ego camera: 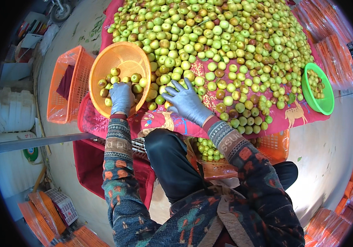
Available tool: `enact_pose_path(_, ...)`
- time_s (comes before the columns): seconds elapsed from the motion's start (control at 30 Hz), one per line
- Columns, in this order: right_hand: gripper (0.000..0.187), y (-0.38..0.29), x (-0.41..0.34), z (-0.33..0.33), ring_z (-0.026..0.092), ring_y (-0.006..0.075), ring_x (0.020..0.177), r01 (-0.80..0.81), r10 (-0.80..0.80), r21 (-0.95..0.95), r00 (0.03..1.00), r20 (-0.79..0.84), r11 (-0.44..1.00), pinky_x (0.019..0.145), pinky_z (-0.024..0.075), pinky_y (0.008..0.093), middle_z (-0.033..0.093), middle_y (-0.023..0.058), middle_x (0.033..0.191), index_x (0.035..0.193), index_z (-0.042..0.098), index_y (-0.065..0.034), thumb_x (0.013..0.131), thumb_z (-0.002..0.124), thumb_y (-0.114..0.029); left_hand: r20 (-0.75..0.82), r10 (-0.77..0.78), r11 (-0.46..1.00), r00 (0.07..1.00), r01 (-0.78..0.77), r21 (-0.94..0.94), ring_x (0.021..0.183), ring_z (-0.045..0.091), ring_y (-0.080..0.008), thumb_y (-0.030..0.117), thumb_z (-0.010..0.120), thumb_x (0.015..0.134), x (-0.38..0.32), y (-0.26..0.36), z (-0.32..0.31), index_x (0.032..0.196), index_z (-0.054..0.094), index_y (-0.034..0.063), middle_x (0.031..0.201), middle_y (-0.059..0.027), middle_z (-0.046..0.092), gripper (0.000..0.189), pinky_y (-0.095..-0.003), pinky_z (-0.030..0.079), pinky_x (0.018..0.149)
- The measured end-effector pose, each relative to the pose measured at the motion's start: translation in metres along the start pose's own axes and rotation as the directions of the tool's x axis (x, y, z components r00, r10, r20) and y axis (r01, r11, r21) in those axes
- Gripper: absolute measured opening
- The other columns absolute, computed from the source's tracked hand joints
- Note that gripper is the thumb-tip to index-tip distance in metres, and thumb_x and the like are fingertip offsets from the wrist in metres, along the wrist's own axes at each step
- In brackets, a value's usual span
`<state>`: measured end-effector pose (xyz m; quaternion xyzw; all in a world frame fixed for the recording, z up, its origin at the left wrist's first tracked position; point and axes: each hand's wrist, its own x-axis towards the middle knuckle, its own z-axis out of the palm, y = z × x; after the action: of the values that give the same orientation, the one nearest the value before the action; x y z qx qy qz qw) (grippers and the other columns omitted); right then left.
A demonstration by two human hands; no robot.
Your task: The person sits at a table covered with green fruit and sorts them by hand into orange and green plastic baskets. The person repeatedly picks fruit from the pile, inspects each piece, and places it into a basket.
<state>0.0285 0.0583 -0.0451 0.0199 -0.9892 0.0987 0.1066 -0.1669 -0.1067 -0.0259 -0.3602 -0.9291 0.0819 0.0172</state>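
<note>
A large heap of green and reddish-brown jujube fruits is spread on a red patterned cloth. My left hand, in a grey glove, reaches down into an orange plastic colander among several fruits; its fingertips are hidden, so its hold cannot be told. Just right of the colander, my right hand, also gloved, lies over the heap's near edge with fingers spread. A green plastic basket with small fruits stands at the cloth's right edge.
Orange crates stand left of the cloth, one holding dark red fabric. Below the cloth's front edge are a lined crate of green fruits and a dark red bin. Stacked orange crates in clear plastic stand at the right.
</note>
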Motion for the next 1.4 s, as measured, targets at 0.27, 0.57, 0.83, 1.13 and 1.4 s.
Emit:
enact_pose_path(0.27,0.045,0.086,-0.047,-0.005,0.043,0.0291,0.127,-0.314,0.297,-0.106,0.943,-0.149,0.944,0.102,0.0292,0.058,0.051,0.0017,0.134,0.126,0.056,-0.0204,0.087,0.059,-0.042,-0.397,-0.11,0.908,0.911,-0.07,-0.413,0.079,0.061,-0.0321,0.026,0.068,0.073,-0.017,-0.011,-0.007,0.089,0.068,0.0048,0.081,-0.0161,0.065,0.026,-0.0423,0.047,0.073)
enact_pose_path(0.57,0.045,0.123,-0.13,-0.008,0.041,0.0336,0.13,-0.511,0.481,-0.062,0.838,-0.257,0.857,0.106,0.0267,0.051,0.051,0.0033,0.137,0.135,0.05,-0.0225,0.091,0.054,-0.035,-0.176,-0.518,0.615,0.837,0.221,-0.757,0.086,0.063,-0.0251,0.016,0.065,0.083,-0.204,-0.059,-0.011,0.102,0.066,0.0,0.094,-0.0144,0.067,0.025,-0.036,0.049,0.079)
enact_pose_path(0.83,0.047,0.115,-0.161,-0.014,0.041,0.0328,0.13,-0.627,0.573,-0.186,0.773,-0.273,0.757,0.106,0.0262,0.0549,0.049,0.0045,0.139,0.134,0.05,-0.024,0.09,0.056,-0.038,-0.277,-0.536,0.704,0.798,0.242,-0.667,0.087,0.062,-0.0237,0.003,0.062,0.085,-0.256,-0.042,-0.018,0.104,0.066,-0.0012,0.097,-0.014,0.065,0.02,-0.0348,0.05,0.079)
enact_pose_path(1.13,0.048,0.117,-0.239,-0.028,0.04,0.0374,0.13,-0.711,0.644,-0.271,0.703,-0.303,0.649,0.105,0.0274,0.0564,0.046,0.009,0.14,0.135,0.049,-0.0219,0.09,0.056,-0.036,-0.16,0.206,0.682,0.965,-0.259,-0.684,0.103,0.061,-0.0352,0.014,0.067,0.083,-0.123,0.128,-0.058,0.107,0.066,0.0033,0.109,-0.0185,0.064,0.027,-0.0386,0.049,0.088)
enact_pose_path(1.4,0.049,0.054,-0.279,-0.023,0.035,0.0332,0.134,-0.761,0.711,-0.19,0.648,-0.275,0.62,0.109,0.0247,0.0511,0.036,0.0099,0.147,0.138,0.045,-0.0172,0.092,0.054,-0.027,0.001,0.553,0.749,0.833,-0.496,-0.439,0.134,0.032,-0.0415,0.024,0.072,0.078,-0.088,0.227,-0.018,0.141,0.033,0.0032,0.145,-0.0252,0.033,0.077,-0.0438,0.033,0.109)
